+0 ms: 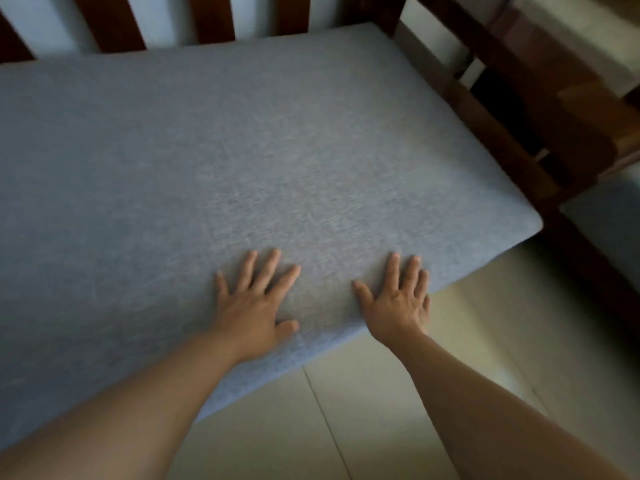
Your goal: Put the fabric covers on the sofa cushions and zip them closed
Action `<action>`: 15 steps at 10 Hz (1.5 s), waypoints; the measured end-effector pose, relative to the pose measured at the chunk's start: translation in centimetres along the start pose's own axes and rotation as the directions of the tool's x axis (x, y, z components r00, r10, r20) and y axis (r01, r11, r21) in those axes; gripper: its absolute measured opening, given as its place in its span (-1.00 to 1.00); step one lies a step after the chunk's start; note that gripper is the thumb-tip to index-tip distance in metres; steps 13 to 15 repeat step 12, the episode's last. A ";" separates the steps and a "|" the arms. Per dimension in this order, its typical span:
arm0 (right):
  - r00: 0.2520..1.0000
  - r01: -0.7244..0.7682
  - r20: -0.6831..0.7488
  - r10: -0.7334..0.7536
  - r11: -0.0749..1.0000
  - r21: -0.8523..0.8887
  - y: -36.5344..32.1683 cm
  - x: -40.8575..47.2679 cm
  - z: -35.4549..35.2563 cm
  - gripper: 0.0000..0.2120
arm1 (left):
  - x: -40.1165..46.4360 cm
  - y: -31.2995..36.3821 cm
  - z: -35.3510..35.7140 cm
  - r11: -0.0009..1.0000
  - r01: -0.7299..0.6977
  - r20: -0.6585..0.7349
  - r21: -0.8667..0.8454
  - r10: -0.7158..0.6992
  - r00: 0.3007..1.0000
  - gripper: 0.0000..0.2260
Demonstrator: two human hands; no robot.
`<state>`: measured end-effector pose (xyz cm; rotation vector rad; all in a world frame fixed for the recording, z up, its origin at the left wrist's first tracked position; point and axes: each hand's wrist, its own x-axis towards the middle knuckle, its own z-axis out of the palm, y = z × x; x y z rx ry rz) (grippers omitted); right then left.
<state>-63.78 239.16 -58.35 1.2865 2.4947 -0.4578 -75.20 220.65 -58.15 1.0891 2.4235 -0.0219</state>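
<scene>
Two flat hands, left hand and right hand, fingers spread wide, press the covered blue cushion near its front edge on the wooden sofa frame. Even, outward strokes would best smooth the fabric; zip not visible.

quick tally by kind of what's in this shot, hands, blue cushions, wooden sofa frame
hands: 2, left hand and right hand, both lying flat with fingers spread on the big cushion
blue cushions: 2, the big cushion and a second cushion, partly seen at the right edge
wooden sofa frame: 1
total: 5
</scene>
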 end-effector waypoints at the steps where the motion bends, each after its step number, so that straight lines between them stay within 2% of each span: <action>1: 0.983 -0.181 0.043 0.179 0.983 0.040 2.9 0.4 -2.2 -0.26 | 1.8 3.5 -1.7 0.980 -0.191 0.073 -0.054 0.195 0.978 -0.30; 2: 0.999 -0.039 -0.028 0.040 0.998 0.041 2.4 -0.8 -3.0 -0.29 | 1.5 2.9 -2.3 0.989 -0.045 0.049 -0.142 0.052 0.997 -0.32; 3: 0.972 0.234 -0.006 -0.234 0.972 0.020 -1.1 -3.6 -1.8 -0.27 | -1.1 -1.0 -1.9 0.951 0.265 0.075 -0.160 -0.256 0.964 -0.29; 4: 0.885 0.450 0.134 -0.446 0.893 -0.006 -5.5 -7.4 0.4 -0.30 | -5.7 -5.5 -0.8 0.921 0.378 0.160 -0.096 -0.360 0.919 -0.23; 5: 0.824 0.529 0.276 -0.495 0.846 -0.066 -9.3 -11.3 2.7 -0.29 | -11.1 -9.3 0.4 0.922 0.386 0.233 -0.020 -0.371 0.899 -0.16; 6: 0.821 0.512 0.363 -0.441 0.850 -0.125 -12.6 -14.7 3.6 -0.29 | -15.3 -12.4 0.1 0.922 0.388 0.283 -0.015 -0.368 0.885 -0.19; 7: 0.826 0.495 0.400 -0.396 0.849 -0.181 -16.3 -17.1 3.0 -0.32 | -18.7 -15.7 -1.6 0.903 0.420 0.349 -0.087 -0.367 0.862 -0.26; 8: 0.850 0.480 0.345 -0.398 0.855 -0.196 -21.0 -20.8 2.1 -0.32 | -22.9 -19.3 -3.9 0.840 0.505 0.318 -0.198 -0.433 0.844 -0.26; 11: 0.825 0.559 0.241 -0.510 0.798 -0.225 -33.8 -35.6 -2.7 -0.27 | -38.8 -29.5 -12.3 0.829 0.503 0.209 -0.247 -0.461 0.862 -0.28; 12: 0.805 0.589 0.246 -0.540 0.777 -0.222 -36.3 -39.6 -4.8 -0.27 | -43.4 -31.1 -15.2 0.830 0.505 0.172 -0.239 -0.475 0.863 -0.28; 15: 0.805 0.589 0.246 -0.540 0.777 -0.222 -36.3 -39.6 -4.8 -0.27 | -43.4 -31.1 -15.2 0.830 0.505 0.172 -0.239 -0.475 0.863 -0.28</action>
